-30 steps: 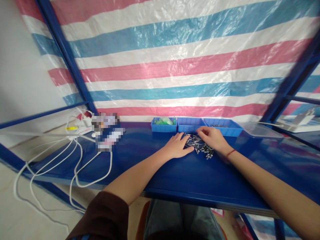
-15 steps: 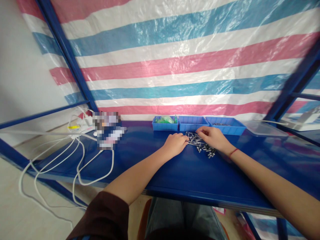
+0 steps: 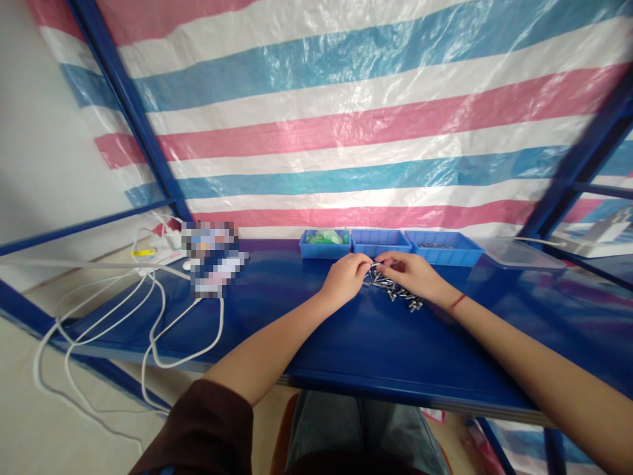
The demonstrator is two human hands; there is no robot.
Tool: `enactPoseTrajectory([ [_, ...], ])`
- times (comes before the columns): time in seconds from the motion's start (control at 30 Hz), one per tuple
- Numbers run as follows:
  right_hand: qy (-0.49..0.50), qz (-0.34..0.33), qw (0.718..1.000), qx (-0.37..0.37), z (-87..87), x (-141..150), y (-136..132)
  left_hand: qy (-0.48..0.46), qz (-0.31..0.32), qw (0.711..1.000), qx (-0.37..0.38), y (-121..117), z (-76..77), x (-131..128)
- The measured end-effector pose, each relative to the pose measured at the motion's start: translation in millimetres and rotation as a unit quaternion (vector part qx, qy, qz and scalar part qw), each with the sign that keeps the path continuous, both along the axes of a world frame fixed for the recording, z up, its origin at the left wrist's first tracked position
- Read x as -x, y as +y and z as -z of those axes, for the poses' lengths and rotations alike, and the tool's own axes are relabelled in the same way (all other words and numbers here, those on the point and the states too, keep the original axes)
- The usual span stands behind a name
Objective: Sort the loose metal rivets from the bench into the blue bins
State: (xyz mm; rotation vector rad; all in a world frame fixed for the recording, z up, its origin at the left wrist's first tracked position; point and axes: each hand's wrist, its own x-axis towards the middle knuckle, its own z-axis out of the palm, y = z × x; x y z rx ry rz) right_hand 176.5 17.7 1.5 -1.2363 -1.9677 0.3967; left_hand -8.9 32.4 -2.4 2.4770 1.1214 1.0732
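Several small silvery metal pins with thicker ends (image 3: 393,288) lie in a loose pile on the blue tabletop (image 3: 316,336). Over the far left side of that pile, my left hand (image 3: 345,277) is closed in a pinch on one such metal pin (image 3: 376,264). My right hand (image 3: 414,274), with a red string at the wrist, curves over the pile from the right. Its thumb and fingertips close at the other end of the same pin. The fingers partly cover the pin, so its full shape is hidden.
Along the back edge stand three blue bins: one with green bags (image 3: 325,249), a middle bin (image 3: 380,245), and one with small metal pieces (image 3: 442,252). A clear plastic lid (image 3: 521,256) lies to their right. White cables (image 3: 217,336) loop over the left side.
My left hand has risen slightly from the pile, pinching a pin. My right hand has shifted left and its fingertips now meet the left hand's at the pin.
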Motion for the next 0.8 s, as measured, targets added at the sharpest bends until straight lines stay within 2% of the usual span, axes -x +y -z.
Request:
enactPoseTrajectory([
  [0.1,0.077,-0.042,0.996,0.025,-2.9,9.1,-4.8,-0.086,0.029,0.995,0.040,1.0,2.0,-3.3],
  [0.2,0.141,-0.038,0.988,0.048,-7.1,14.7,-8.7,-0.137,0.035,0.987,0.080,-0.5,2.3,-5.2],
  [0.43,0.185,-0.039,0.981,0.043,-13.6,18.0,-12.9,-0.175,0.068,0.969,0.163,0.3,6.9,-8.6],
  [0.6,0.216,-0.037,0.974,0.055,-16.4,21.7,-15.4,-0.170,0.087,0.966,0.173,1.7,9.5,-9.7],
  [0.8,0.255,-0.026,0.964,0.074,-16.7,14.6,-11.0,-0.227,0.060,0.960,0.151,3.6,6.9,-9.1],
])
